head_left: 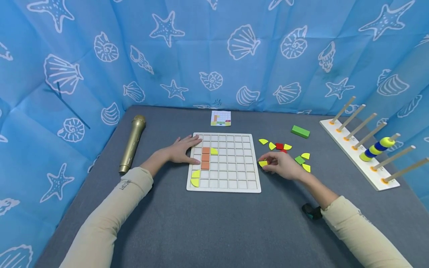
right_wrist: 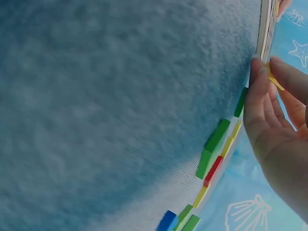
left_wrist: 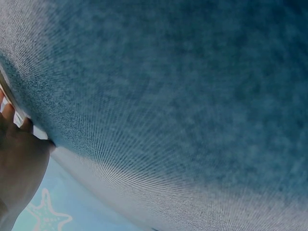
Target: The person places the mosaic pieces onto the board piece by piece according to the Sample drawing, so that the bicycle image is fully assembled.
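A white grid board [head_left: 234, 163] lies mid-table, with three orange squares [head_left: 205, 158] in a column, a yellow quarter-circle [head_left: 214, 151] beside the top one, and two yellow quarter-circles [head_left: 195, 178] at its lower left. My left hand [head_left: 183, 149] rests on the board's left edge, fingers spread. Just off the board's right edge, my right hand [head_left: 281, 165] pinches a yellow quarter-circle piece [head_left: 263, 163] between thumb and fingers; the same yellow piece [right_wrist: 275, 79] shows in the right wrist view. Loose yellow, red and green pieces [head_left: 279, 146] lie around and behind that hand.
A small pattern card [head_left: 221, 118] lies behind the board. To the left is a gold microphone [head_left: 132, 144]. A green block [head_left: 300, 131] and a white peg stand [head_left: 360, 156] with yellow and blue beads are at the right. A dark object [head_left: 311, 211] lies by the right sleeve.
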A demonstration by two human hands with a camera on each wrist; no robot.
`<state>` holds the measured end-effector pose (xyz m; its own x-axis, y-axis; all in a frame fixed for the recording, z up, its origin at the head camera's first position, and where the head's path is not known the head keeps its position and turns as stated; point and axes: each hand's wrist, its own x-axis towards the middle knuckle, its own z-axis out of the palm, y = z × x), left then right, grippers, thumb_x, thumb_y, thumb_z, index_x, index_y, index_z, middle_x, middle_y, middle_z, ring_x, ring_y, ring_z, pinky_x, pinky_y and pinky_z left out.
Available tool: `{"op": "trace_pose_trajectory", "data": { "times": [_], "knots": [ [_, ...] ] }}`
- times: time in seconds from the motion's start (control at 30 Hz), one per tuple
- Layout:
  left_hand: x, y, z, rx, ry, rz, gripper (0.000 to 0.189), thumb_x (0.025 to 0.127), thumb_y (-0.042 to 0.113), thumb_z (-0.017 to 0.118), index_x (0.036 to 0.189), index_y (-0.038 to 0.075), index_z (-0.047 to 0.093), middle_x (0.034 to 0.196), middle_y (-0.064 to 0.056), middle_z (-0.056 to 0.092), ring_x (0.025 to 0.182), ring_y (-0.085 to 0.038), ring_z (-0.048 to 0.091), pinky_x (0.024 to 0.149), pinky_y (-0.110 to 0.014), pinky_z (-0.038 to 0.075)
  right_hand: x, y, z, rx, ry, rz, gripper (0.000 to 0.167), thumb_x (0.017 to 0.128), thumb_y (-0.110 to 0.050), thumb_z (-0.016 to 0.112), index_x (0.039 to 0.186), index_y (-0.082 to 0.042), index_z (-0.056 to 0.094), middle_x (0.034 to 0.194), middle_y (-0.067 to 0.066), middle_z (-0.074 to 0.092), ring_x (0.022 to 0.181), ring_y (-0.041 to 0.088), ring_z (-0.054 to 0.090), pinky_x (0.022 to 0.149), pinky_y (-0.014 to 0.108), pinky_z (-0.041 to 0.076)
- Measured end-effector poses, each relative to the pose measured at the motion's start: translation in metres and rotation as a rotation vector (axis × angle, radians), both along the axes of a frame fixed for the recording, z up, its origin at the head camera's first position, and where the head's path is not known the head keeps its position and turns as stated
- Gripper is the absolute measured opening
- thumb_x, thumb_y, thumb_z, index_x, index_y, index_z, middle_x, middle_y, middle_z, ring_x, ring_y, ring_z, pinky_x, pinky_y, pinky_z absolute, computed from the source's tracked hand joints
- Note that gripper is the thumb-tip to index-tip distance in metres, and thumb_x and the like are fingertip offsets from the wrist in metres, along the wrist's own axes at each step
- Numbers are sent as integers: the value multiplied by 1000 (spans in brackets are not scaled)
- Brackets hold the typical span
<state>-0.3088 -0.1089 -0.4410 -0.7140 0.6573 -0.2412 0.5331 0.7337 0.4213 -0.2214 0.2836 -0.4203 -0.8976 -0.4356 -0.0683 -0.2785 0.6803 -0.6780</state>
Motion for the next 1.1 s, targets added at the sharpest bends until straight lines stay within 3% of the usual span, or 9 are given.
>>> {"op": "trace_pose_trajectory", "data": {
  "times": [0.17,0.33,0.47,0.83,1.1],
  "knots": [
    [-1,-1,-1,-5,2,3,95,85,58,62,155,16,14,159,-6,5,144,-27,-2,110,-55,-4,-1,-4,4,-104,-78,-29,29,87,-4,70,114,5,62,91,11,64,75,22,64,66,31,55],
    [-1,-2,0,-9,6,6,94,85,58,62,155,17,14,159,-5,5,144,-27,-2,111,-55,-4,-2,-15,8,-210,-226,-65,30,91,-7,66,117,6,60,93,14,64,84,27,65,73,34,56],
    [0,-2,0,-9,4,5,94,85,59,62,155,17,14,159,-4,5,144,-26,-2,111,-54,-4,-5,-24,8,-239,-288,-49,32,93,-9,63,121,6,60,99,15,64,86,25,65,77,34,55],
    [-1,-2,0,10,1,-10,95,84,60,62,155,17,15,159,-5,5,144,-27,-1,110,-55,-4,-10,-58,7,-244,-322,74,29,94,-7,61,121,3,63,110,14,64,80,24,64,75,31,54],
    [-1,-2,-1,9,6,-8,94,84,59,62,155,18,15,159,-4,5,144,-26,-1,111,-55,-4,-14,-86,6,-238,-274,166,30,90,-1,64,119,4,64,112,14,64,80,22,63,73,33,55]
  ]
}}
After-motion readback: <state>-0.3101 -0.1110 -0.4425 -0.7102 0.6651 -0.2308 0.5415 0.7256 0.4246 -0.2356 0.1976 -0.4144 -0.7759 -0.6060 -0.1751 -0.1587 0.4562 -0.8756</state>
